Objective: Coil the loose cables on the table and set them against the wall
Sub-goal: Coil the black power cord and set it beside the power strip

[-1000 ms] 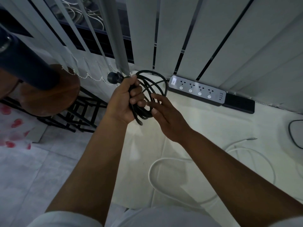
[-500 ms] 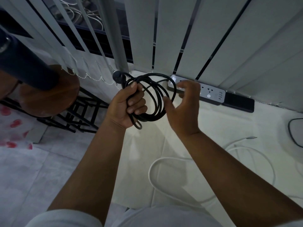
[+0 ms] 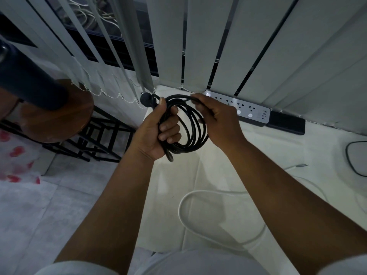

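A black cable (image 3: 190,133) is wound into a coil of several loops and held above the far left corner of the white table (image 3: 198,171). My left hand (image 3: 156,133) grips the coil's left side, with the round plug (image 3: 146,98) sticking out above my thumb and a short end hanging below my palm. My right hand (image 3: 216,120) holds the coil's upper right side, fingers curled over the top loop. A loose white cable (image 3: 183,203) loops on the table between my forearms. Part of another dark cable (image 3: 350,161) curves at the right edge.
A white power strip (image 3: 256,108) with a black block (image 3: 286,125) beside it lies against the vertical blinds (image 3: 258,46) at the table's back. A round wooden stool (image 3: 57,120) and a black metal rack (image 3: 99,139) stand left of the table.
My right hand rose from an open pose beside the coil to grasp its upper right side. The coil has shifted slightly right and nearer the blinds.
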Demonstrator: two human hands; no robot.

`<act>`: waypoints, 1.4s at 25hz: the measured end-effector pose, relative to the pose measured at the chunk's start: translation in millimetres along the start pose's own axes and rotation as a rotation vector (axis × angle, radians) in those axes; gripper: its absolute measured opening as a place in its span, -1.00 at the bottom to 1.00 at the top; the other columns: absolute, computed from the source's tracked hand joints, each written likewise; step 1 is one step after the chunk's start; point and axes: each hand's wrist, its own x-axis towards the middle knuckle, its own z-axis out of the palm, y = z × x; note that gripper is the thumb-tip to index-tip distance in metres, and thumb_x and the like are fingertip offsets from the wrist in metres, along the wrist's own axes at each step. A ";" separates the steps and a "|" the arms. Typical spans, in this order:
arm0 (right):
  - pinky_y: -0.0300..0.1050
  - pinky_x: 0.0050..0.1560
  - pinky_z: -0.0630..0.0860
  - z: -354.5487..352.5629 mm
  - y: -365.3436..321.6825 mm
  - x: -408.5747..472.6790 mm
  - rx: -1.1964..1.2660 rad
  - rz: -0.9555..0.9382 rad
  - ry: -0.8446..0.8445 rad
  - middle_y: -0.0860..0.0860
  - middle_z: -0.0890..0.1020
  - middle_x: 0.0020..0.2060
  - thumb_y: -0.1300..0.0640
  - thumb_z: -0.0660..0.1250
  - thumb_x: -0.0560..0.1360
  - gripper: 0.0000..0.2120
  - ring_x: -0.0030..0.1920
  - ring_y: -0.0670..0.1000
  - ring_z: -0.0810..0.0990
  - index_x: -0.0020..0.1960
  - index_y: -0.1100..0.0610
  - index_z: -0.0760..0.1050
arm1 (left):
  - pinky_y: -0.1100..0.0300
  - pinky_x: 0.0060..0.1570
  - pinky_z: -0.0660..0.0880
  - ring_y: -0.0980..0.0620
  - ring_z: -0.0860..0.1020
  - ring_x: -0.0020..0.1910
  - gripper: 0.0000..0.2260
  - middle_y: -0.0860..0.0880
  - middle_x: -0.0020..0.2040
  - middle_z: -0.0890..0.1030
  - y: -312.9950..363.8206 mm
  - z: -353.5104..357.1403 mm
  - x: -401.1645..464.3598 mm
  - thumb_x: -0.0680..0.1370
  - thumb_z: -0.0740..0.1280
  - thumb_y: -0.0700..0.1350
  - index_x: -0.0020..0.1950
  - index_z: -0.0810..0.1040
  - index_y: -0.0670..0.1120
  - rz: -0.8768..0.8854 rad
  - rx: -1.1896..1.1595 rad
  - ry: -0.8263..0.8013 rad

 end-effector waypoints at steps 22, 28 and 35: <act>-0.25 0.07 0.53 12.0 21.0 5.3 0.262 0.316 0.006 -0.03 0.53 0.28 -0.01 0.18 0.64 -0.70 0.17 -0.19 0.56 0.35 -0.07 0.45 | 0.31 -0.62 0.13 0.18 0.20 -0.67 -0.60 0.10 -0.61 0.26 13.3 15.1 4.6 0.64 0.09 0.17 -0.25 0.44 -0.05 0.016 0.019 0.204; -0.23 0.36 0.23 47.2 33.1 -42.4 -0.066 0.227 -0.720 -0.02 0.23 0.52 0.35 0.34 0.41 -0.32 0.47 -0.08 0.24 0.42 -0.16 0.37 | 0.33 -0.59 0.14 0.18 0.27 -0.66 -0.61 0.09 -0.59 0.33 51.4 18.4 -6.6 0.66 0.00 0.14 -0.21 0.40 -0.05 0.165 -0.064 0.059; 0.01 0.24 0.40 70.4 39.1 -11.5 -0.525 -0.161 -0.788 -0.02 0.42 0.20 -0.03 0.37 0.50 -0.83 0.31 0.11 0.40 0.08 -0.09 0.57 | 0.32 -0.58 0.10 0.17 0.25 -0.67 -0.61 0.09 -0.59 0.31 53.2 29.0 -18.6 0.66 -0.01 0.13 -0.22 0.38 -0.05 0.172 -0.056 0.062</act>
